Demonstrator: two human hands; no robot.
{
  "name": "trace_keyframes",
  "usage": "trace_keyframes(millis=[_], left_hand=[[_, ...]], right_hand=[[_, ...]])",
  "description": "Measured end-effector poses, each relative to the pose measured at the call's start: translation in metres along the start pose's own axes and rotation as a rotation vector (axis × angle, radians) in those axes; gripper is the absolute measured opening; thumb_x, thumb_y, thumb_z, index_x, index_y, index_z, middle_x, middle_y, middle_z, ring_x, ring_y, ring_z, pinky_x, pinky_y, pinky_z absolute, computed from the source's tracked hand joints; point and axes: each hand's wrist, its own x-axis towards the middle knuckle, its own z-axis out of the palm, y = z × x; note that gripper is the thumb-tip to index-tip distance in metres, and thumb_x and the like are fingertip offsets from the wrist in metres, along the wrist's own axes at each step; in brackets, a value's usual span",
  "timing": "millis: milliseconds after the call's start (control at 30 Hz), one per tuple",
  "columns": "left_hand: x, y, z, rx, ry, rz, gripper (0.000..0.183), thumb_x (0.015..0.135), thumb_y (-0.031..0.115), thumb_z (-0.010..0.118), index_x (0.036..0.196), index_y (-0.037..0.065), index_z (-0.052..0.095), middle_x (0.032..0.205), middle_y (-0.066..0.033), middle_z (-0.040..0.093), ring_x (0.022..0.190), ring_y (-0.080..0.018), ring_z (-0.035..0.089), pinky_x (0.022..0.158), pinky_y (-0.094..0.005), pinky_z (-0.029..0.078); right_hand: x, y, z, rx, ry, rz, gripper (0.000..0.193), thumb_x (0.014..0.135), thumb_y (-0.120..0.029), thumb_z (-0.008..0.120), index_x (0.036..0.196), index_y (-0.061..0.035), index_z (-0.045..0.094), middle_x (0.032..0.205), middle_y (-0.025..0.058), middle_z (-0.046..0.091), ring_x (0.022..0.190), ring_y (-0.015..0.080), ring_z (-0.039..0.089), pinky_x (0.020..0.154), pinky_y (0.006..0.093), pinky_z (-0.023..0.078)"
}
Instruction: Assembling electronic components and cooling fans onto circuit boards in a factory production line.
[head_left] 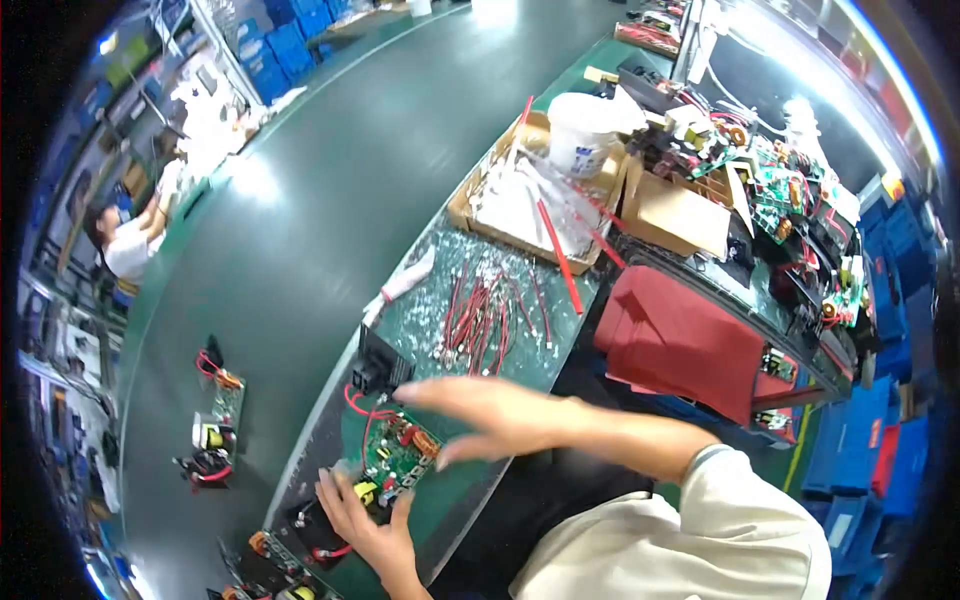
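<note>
A green circuit board (400, 452) with a copper coil, a yellow part and red wires lies on the green bench near its left edge. My left hand (362, 525) rests over the lower end of the board, fingers on one side and thumb on the other, gripping it. Above the board's upper end, my right hand (505, 415) is open, thumb apart from the fingers, with nothing seen in it. Its fingertips are close to a black plug-like block (378, 372), which sits at the end of the board's red wires.
Red wire leads (485, 315) lie scattered on the bench, beyond them a cardboard tray (540, 240) and white bucket (582, 135). More boards (790, 190) crowd a shelf at right. Another board (220, 420) lies on the green belt at left. A co-worker (130, 245) is far left.
</note>
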Motion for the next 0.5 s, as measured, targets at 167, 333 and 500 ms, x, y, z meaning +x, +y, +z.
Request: trace_keyframes(millis=[167,333,500], left_hand=[[-0.003,-0.007,-0.037,-0.007,0.341,-0.087,0.040,0.097,0.018,0.062,0.132,-0.002,0.055,0.141,-0.0205,0.049,0.130,-0.0365,0.047,0.107,-0.0481,0.038],[-0.026,-0.014,-0.015,0.124,0.548,-0.045,0.030,0.101,0.015,0.055,0.125,-0.003,0.058,0.134,-0.0238,0.052,0.126,-0.0378,0.049,0.105,-0.0494,0.038],[-0.051,-0.007,0.004,0.067,0.442,-0.051,0.029,0.099,0.013,0.057,0.124,-0.002,0.058,0.135,-0.0233,0.050,0.126,-0.0384,0.047,0.110,-0.0537,0.032]], right_hand=[[-0.022,0.033,-0.153,-0.747,0.402,0.273,0.047,0.083,0.005,0.063,0.128,-0.0074,0.061,0.124,0.0202,0.062,0.113,0.0341,0.064,0.093,0.0401,0.053],[-0.029,0.104,-0.183,-1.004,0.005,0.242,0.050,0.079,0.002,0.063,0.127,-0.0093,0.063,0.136,0.0243,0.050,0.116,0.0389,0.058,0.098,0.0446,0.049],[-0.010,0.125,-0.192,-0.606,0.320,0.211,0.016,0.087,-0.005,0.065,0.102,-0.0018,0.069,0.114,0.0159,0.063,0.100,0.0309,0.064,0.086,0.0369,0.052]])
